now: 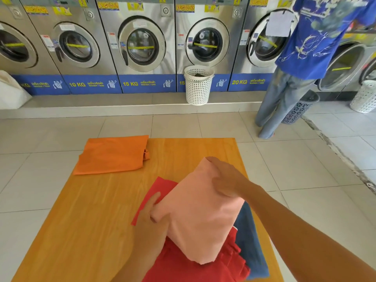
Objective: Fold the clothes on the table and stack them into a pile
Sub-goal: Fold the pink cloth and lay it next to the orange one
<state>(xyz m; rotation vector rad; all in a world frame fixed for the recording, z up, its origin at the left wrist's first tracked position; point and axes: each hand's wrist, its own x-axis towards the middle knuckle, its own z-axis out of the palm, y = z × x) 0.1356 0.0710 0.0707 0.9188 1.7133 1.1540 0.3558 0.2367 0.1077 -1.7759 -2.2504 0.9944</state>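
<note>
A folded pale pink garment is held above the near right of the wooden table. My left hand grips its near left edge, fingers tucked under it. My right hand holds its far right edge from the top. Under the pink piece lies a crumpled red garment, with a blue one at its right. A folded orange garment lies flat at the table's far left corner.
A row of steel washing machines lines the far wall. A white perforated basket stands on the step before them. A person in a blue shirt stands at the far right, with a dark basket and another white basket nearby.
</note>
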